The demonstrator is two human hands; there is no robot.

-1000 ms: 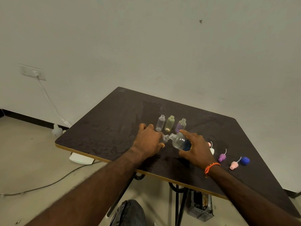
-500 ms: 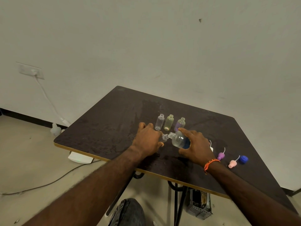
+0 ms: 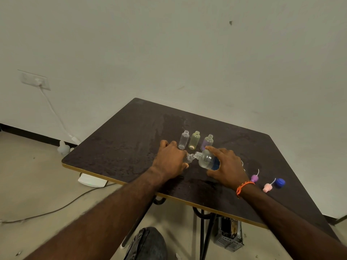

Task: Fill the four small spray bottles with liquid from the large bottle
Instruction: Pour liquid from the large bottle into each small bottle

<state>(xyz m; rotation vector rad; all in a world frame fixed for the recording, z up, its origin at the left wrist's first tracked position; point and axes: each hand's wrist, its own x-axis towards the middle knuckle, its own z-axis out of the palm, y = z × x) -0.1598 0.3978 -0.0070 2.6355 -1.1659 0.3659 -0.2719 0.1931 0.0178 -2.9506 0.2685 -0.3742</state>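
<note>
A person is tipping a large bottle [image 3: 207, 161] toward a small spray bottle [image 3: 189, 158] at the centre of the frame.

The right hand [image 3: 225, 167] is gripping the large bottle on its side; the left hand [image 3: 170, 159] is curling round the small one, necks meeting. Three uncapped bottles [image 3: 195, 140] are standing just behind on the table [image 3: 122, 147]; spray caps [image 3: 267, 187] are lying lower right.

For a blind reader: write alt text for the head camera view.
A right hand tips a large clear bottle mouth to mouth with a small bottle gripped by the left hand, over a dark table. Three uncapped small bottles stand behind; loose caps lie right.
</note>
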